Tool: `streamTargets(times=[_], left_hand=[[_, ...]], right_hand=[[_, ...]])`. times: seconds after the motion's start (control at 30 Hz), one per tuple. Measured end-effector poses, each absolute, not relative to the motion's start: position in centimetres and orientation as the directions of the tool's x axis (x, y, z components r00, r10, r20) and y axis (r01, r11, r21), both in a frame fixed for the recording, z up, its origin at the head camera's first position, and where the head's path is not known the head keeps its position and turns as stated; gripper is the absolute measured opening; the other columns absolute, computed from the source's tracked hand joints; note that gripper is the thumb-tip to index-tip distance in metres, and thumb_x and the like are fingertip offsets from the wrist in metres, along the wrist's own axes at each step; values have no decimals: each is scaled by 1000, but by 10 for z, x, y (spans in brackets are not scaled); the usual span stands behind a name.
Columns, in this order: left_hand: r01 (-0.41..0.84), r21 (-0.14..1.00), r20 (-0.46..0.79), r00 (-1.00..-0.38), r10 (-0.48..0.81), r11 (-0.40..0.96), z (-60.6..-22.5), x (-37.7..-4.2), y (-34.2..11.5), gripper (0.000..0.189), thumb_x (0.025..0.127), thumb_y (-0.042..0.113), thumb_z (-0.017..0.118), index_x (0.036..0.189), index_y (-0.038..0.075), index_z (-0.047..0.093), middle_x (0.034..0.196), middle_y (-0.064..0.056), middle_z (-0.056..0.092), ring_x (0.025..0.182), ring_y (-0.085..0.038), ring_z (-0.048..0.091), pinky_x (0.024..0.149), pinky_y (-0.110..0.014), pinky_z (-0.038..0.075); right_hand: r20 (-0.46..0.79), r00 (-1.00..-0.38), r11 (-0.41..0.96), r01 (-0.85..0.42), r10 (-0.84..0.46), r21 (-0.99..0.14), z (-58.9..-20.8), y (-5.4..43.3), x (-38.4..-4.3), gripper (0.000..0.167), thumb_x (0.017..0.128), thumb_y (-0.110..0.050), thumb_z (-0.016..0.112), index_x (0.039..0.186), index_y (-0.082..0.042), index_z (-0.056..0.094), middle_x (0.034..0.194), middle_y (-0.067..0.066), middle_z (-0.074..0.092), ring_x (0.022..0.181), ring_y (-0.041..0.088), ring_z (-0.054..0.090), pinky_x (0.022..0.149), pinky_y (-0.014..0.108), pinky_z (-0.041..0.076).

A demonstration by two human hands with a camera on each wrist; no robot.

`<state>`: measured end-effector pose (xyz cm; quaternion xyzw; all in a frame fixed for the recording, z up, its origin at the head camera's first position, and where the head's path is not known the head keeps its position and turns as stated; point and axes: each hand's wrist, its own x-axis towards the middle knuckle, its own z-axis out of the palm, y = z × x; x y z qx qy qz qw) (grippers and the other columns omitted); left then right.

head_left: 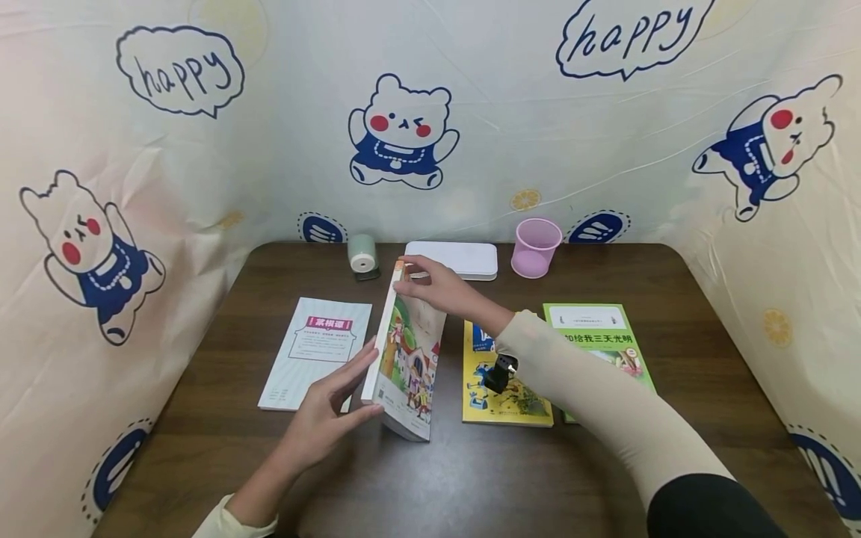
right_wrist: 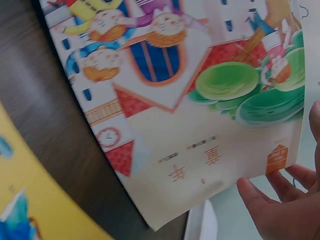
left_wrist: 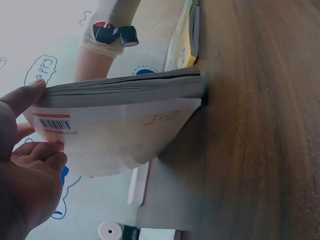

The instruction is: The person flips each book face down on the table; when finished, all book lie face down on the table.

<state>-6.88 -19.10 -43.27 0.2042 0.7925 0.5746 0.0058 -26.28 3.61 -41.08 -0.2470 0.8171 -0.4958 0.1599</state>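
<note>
1. Book (head_left: 412,366) held upright, spine up, middle of table (head_left: 484,486); near end clamped by left hand (head_left: 326,411), far end by right hand (head_left: 440,288);
2. Pale blue book (head_left: 312,381) seen left; yellow book (head_left: 504,411), green book (head_left: 588,315) seen right;
3. White case (head_left: 464,260), pink cup (head_left: 531,261) placed far.

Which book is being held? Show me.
The white-spined book, held by left hand and right hand; pale-blue book, yellow book and green book lie flat.

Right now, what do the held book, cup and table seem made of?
Book: paper, smooth cover with printed art; layered pages show at its edge.
Cup: probably plastic, smooth; evenly pink walls.
Table: wood or wood-look laminate, low sheen; brown grain, soft reflection.
</note>
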Motion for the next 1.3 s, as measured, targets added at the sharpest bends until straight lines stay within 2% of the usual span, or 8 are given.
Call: streamTargets(times=[0.13,0.3,0.53,0.77,1.0,1.2,1.3], left_hand=[[365,899,279,-903,326,241,-428,-67,-192,75,86,-2,80,154,7,48,167,-13,32,152,-10,31,115,-19,32],[448,861,361,-871,334,239,-420,-65,-195,75,84,-9,79,151,2,50,165,-15,35,152,-10,33,116,-18,33],[521,769,396,-843,363,370,-412,-62,-203,76,80,-6,84,149,4,54,162,-14,41,149,-11,38,116,-16,33],[549,721,405,-829,387,422,-415,-61,-197,78,77,-1,88,148,4,56,160,-13,44,147,-11,42,117,-17,34],[544,723,411,-834,368,426,-421,-64,-184,77,76,4,90,146,8,59,158,-9,47,144,-12,46,115,-17,36],[551,758,434,-825,362,350,-431,-68,-172,72,78,6,90,144,7,61,156,-13,49,144,-17,47,116,-18,36],[502,815,394,-846,358,289,-436,-70,-166,69,79,6,88,143,8,61,158,-12,47,146,-17,45,115,-27,40]], right_hand=[[-15,-838,380,-231,-545,-896,-403,28,-264,75,97,-46,70,158,-15,39,155,9,48,140,32,52,107,48,52],[-1,-830,306,-205,-558,-929,-397,18,-266,73,96,-37,74,156,-12,42,151,10,51,138,30,54,104,46,54],[16,-821,218,-170,-571,-961,-398,12,-268,66,95,-28,76,151,-9,45,150,11,51,137,30,55,108,42,51],[10,-816,178,-138,-578,-974,-404,18,-265,66,95,-22,76,151,-10,43,155,11,46,144,35,48,111,45,48],[27,-811,140,-134,-584,-981,-411,33,-265,67,97,-19,73,154,-7,40,155,9,47,143,28,50,112,42,47],[15,-821,143,-118,-571,-983,-418,48,-265,66,97,-20,74,154,-11,41,154,8,48,143,28,50,113,44,46],[12,-822,141,-112,-569,-984,-421,54,-265,66,97,-18,74,154,-10,41,154,10,48,143,29,49,112,44,47]])
